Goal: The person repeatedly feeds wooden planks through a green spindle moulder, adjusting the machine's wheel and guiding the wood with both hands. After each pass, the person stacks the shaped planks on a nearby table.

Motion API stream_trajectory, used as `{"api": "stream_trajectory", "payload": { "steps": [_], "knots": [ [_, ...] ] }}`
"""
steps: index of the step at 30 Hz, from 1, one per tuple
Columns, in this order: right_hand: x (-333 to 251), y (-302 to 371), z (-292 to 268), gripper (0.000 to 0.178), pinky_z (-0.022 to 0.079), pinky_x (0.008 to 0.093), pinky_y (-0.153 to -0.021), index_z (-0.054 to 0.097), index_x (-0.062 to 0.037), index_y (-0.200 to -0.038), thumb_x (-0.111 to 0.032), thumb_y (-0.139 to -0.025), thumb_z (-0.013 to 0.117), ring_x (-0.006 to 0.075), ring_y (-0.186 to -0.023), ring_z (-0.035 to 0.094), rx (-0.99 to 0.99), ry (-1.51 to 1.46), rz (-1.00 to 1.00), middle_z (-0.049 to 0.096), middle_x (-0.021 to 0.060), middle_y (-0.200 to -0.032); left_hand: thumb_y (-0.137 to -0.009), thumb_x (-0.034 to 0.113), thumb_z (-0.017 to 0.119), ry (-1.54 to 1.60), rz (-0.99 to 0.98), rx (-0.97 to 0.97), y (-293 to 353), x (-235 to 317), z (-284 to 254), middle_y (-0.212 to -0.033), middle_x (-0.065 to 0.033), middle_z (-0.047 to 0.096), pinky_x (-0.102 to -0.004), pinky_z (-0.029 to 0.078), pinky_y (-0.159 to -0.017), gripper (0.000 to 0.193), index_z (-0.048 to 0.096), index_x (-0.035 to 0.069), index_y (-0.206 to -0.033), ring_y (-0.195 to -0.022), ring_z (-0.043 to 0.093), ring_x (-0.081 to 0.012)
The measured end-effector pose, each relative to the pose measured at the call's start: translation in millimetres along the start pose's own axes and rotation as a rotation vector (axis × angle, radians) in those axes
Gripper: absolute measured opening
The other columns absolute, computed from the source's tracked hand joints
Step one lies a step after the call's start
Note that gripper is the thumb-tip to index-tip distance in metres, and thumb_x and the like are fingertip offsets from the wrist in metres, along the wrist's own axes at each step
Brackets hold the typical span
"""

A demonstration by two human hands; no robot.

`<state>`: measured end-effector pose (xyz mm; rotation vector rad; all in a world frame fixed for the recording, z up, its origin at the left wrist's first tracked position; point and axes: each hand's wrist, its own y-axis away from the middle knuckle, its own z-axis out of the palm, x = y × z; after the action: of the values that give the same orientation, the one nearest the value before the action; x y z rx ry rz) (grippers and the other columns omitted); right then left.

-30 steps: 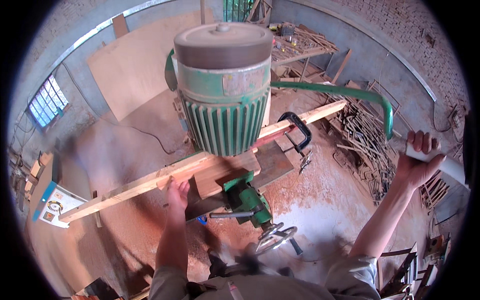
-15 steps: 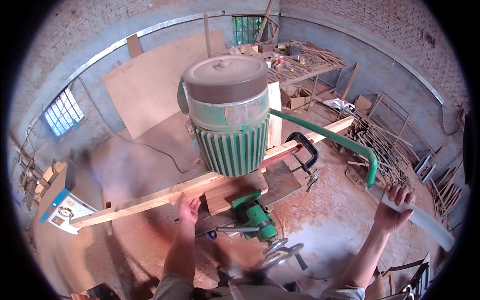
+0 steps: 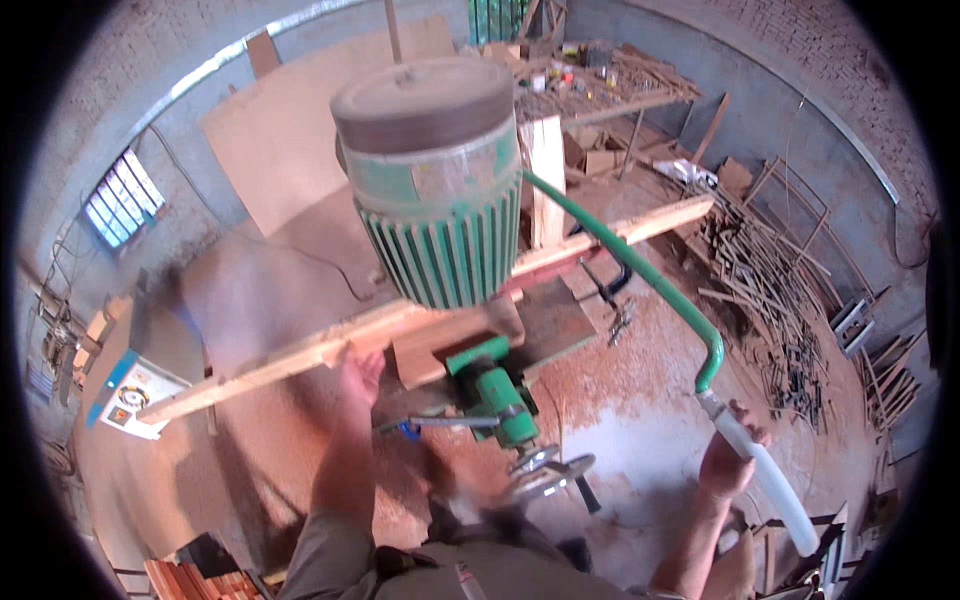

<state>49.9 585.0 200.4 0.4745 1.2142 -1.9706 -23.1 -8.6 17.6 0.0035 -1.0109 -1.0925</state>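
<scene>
My right hand [image 3: 733,452] is wrapped round the white sleeve [image 3: 776,488] on the end of a bent green lever [image 3: 655,278], which runs down from the machine. My left hand [image 3: 362,378], a little blurred, is at the near edge of a pale wood piece [image 3: 334,355] along the long wooden bar. Its thumb and fingers look apart, resting against the wood. Above towers a green ribbed motor [image 3: 440,235] with a brown round cap, hiding the work behind it. A reddish wood block [image 3: 455,338] lies beside my left hand, against a green clamp [image 3: 497,395].
A long pale bar [image 3: 660,220] spans the machine, passing a white control box [image 3: 133,398] at left. A handwheel [image 3: 548,478] sits close to my body. Wood scraps [image 3: 765,290] are piled at right; a cluttered table [image 3: 610,100] stands behind.
My right hand has brought the lever down and toward me, to the left in view. My left hand stays at the wood. The view has shifted, so the machine appears higher and further left.
</scene>
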Motion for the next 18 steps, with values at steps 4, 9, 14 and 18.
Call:
{"api": "stream_trajectory", "payload": {
  "steps": [4, 9, 14, 18],
  "knots": [
    [9.1, 13.4, -5.7, 0.033, 0.021, 0.0498, -0.104, 0.054, -0.0172, -0.106, -0.035, -0.081, 0.065, 0.0337, -0.12, 0.039, -0.083, -0.001, 0.059, 0.05, 0.0106, -0.119, -0.091, 0.036, 0.05, 0.013, 0.028, -0.002, 11.1, 3.6, 4.5, -0.1, -0.0079, 0.061, -0.0371, 0.053, -0.082, 0.035, 0.053, 0.006, -0.108, -0.094, 0.061, -0.0265],
    [4.5, 13.8, -13.9, 0.037, 0.023, 0.0496, -0.104, 0.054, -0.0168, -0.11, -0.037, -0.081, 0.064, 0.0342, -0.123, 0.037, -0.117, 0.055, 0.084, 0.047, 0.0113, -0.123, -0.09, 0.035, 0.051, 0.001, 0.025, -0.048, 9.9, 4.6, 2.9, -0.107, -0.0104, 0.061, -0.0363, 0.05, -0.086, 0.038, 0.05, 0.005, -0.114, -0.1, 0.059, -0.0249],
    [-13.0, -15.7, 22.4, 0.03, 0.025, 0.0511, -0.105, 0.055, -0.0141, -0.105, -0.034, -0.084, 0.06, 0.0317, -0.117, 0.046, -0.123, 0.173, -0.044, 0.058, 0.0101, -0.11, -0.09, 0.032, 0.053, -0.011, 0.011, -0.045, 16.9, 10.3, 10.7, -0.11, -0.0121, 0.06, -0.0353, 0.049, -0.087, 0.038, 0.05, 0.005, -0.116, -0.105, 0.057, -0.0256],
    [-50.1, -119.0, 60.6, 0.036, 0.026, 0.0569, -0.105, 0.057, -0.0095, -0.099, -0.041, -0.082, 0.062, 0.0339, -0.106, 0.052, -0.245, -0.156, -0.056, 0.059, 0.0094, -0.098, -0.089, 0.03, 0.054, 0.006, 0.038, -0.076, 9.2, 9.5, -4.9, -0.109, -0.0122, 0.06, -0.0355, 0.049, -0.087, 0.037, 0.049, 0.006, -0.116, -0.105, 0.057, -0.0265]
  ]
}}
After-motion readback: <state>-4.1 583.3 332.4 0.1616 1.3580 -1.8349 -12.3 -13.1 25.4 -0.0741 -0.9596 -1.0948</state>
